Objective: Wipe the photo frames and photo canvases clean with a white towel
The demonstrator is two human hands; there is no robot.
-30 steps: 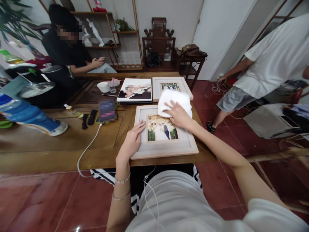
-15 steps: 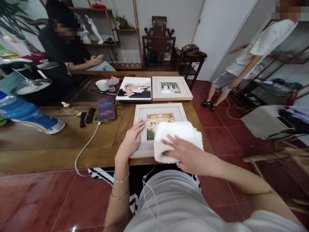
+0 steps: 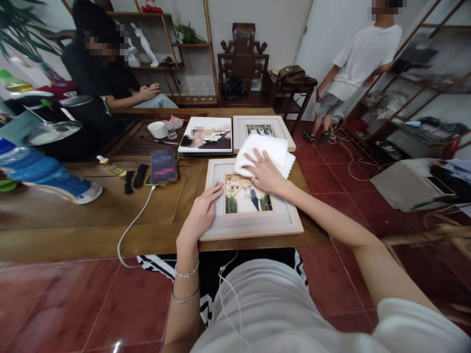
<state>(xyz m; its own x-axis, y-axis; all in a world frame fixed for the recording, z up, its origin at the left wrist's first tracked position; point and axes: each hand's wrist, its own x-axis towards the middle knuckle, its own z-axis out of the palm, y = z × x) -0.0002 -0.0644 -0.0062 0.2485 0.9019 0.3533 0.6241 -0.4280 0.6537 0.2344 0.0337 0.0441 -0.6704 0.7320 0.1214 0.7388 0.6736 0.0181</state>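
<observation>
A pale wooden picture frame [image 3: 253, 227] lies flat near the table's front edge, with a photo of a couple [image 3: 250, 198] in its middle. My left hand [image 3: 201, 208] rests on the frame's left side, fingers stretched out flat over the border. Under my right hand [image 3: 265, 174] is a folded white towel [image 3: 253, 149], pressed at the frame's upper right part and covering that corner. The towel also overlaps the lower edge of a second framed photo [image 3: 289, 139] behind. A ring shows on a finger of my right hand.
On the wooden table [image 3: 154, 240] are a photo album [image 3: 206, 135], a charging phone [image 3: 163, 166], a white cup [image 3: 157, 130], a small bottle [image 3: 112, 166], a large blue bottle [image 3: 47, 169] and a pot [image 3: 55, 135]. One person [image 3: 99, 68] sits across; another [image 3: 364, 59] stands at right.
My right hand and the towel have moved away from me across the frame, uncovering the photo's lower right part. My left hand stays on the frame. The standing person has moved left and away.
</observation>
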